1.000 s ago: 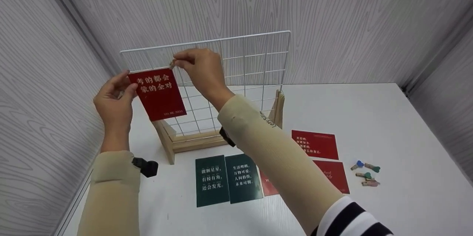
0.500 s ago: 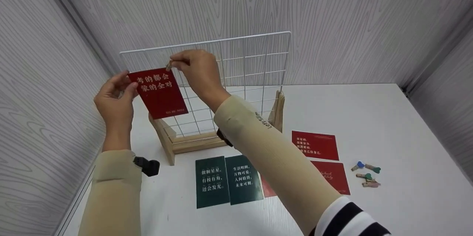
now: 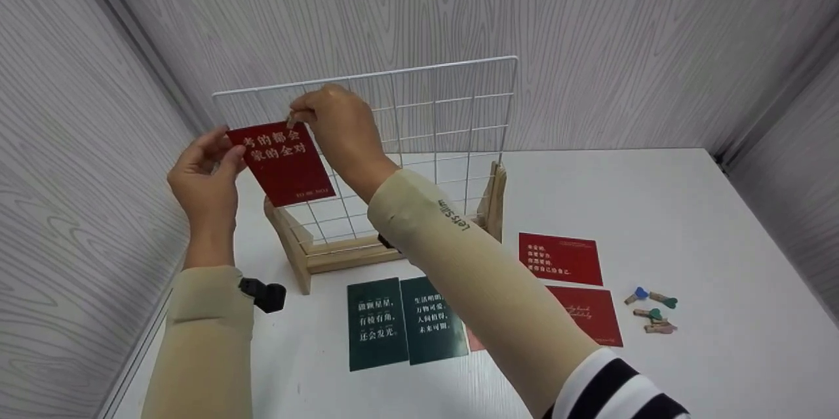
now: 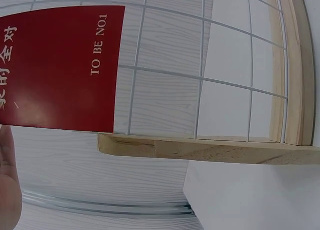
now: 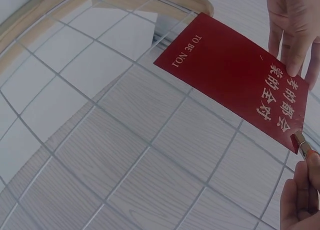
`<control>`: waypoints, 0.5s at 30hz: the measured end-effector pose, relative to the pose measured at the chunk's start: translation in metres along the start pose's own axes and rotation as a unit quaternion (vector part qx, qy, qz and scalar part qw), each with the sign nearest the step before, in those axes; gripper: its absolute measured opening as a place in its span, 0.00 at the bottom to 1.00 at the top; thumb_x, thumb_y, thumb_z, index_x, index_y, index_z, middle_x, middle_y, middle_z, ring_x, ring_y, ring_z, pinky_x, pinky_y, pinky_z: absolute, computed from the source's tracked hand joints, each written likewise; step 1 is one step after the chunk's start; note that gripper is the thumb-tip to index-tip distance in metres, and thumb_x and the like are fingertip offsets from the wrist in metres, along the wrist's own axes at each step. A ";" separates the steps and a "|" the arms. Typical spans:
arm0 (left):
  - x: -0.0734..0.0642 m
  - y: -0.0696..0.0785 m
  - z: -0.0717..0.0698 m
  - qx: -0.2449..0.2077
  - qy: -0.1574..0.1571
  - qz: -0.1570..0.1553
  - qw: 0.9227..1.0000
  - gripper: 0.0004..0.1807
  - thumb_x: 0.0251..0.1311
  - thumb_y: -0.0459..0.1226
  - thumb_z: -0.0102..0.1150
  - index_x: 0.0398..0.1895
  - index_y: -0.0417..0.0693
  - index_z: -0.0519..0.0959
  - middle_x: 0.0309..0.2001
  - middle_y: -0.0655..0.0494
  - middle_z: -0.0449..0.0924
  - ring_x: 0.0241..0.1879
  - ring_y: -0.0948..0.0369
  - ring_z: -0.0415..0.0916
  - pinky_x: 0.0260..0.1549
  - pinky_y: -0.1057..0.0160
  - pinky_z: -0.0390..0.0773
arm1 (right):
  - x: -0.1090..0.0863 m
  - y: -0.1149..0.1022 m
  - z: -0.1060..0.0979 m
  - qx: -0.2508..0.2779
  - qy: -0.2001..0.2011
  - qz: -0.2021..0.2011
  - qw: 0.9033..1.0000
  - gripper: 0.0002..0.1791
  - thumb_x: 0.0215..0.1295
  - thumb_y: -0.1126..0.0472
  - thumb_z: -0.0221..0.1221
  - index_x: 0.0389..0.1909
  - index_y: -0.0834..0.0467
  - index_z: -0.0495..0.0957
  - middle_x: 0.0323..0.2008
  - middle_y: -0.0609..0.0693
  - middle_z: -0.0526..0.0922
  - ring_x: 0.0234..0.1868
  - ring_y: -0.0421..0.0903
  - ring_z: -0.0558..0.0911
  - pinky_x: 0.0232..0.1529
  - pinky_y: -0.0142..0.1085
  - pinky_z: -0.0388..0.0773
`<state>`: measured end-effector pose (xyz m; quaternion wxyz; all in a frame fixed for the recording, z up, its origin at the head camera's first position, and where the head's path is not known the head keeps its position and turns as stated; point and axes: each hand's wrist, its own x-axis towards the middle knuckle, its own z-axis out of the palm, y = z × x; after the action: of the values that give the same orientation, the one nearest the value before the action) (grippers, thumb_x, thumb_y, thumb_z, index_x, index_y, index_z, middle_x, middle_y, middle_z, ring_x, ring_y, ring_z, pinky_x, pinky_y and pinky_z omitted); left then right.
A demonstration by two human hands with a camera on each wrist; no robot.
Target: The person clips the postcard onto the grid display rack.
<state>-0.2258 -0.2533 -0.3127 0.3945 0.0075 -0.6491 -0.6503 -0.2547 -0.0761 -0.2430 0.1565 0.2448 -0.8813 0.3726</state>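
Observation:
My left hand (image 3: pixel 208 173) pinches a red card (image 3: pixel 285 170) with white lettering by its upper left edge, thumb in front. The card lies against the left part of a white wire grid (image 3: pixel 452 111). In my right hand (image 3: pixel 341 124) is a small wooden clothespin (image 5: pixel 302 142), pinched between thumb and finger. Its jaws are at the card's upper right corner, as the right wrist view shows. The left wrist view shows the card's lower part (image 4: pixel 70 70) over the wires, and part of my left hand (image 4: pixel 7 185) at the edge.
A wooden stand (image 3: pixel 351 255) holds the grid upright on the white table (image 3: pixel 688 209). Two dark green cards (image 3: pixel 377 324) lie in front, with red cards (image 3: pixel 560 258) to the right, partly under my right forearm. Several clothespins (image 3: pixel 649 314) lie farther right.
My right hand has moved a little left with the clothespin, from beside the card's upper right corner onto its top edge. The card's lower end has shifted slightly up and right; my left hand stays put.

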 end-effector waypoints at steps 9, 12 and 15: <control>0.003 -0.009 0.002 0.019 -0.003 0.004 1.000 0.15 0.55 0.26 0.64 0.46 0.42 0.83 0.36 0.52 0.79 0.38 0.59 0.76 0.37 0.70 0.79 | -0.001 0.005 -0.001 -0.019 0.007 -0.013 1.000 0.12 0.64 0.59 0.58 0.45 0.54 0.85 0.39 0.41 0.82 0.44 0.34 0.77 0.44 0.19 0.68; 0.004 -0.012 0.001 0.014 0.001 0.007 1.000 0.15 0.54 0.25 0.64 0.46 0.42 0.84 0.36 0.52 0.79 0.37 0.59 0.76 0.37 0.69 0.79 | -0.002 0.008 0.000 -0.025 0.007 -0.027 0.999 0.11 0.66 0.58 0.57 0.45 0.52 0.85 0.39 0.42 0.82 0.44 0.35 0.77 0.45 0.19 0.67; 0.002 -0.011 0.002 0.017 0.003 0.011 1.000 0.15 0.54 0.25 0.64 0.46 0.41 0.83 0.35 0.53 0.79 0.37 0.60 0.76 0.37 0.70 0.79 | -0.005 0.012 0.002 -0.018 0.010 -0.041 0.999 0.12 0.68 0.59 0.56 0.46 0.52 0.84 0.40 0.43 0.82 0.44 0.35 0.77 0.46 0.18 0.67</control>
<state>-0.2339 -0.2549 -0.3208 0.4037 0.0095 -0.6590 -0.6345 -0.2578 -0.0687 -0.2536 0.1849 0.2741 -0.8757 0.3520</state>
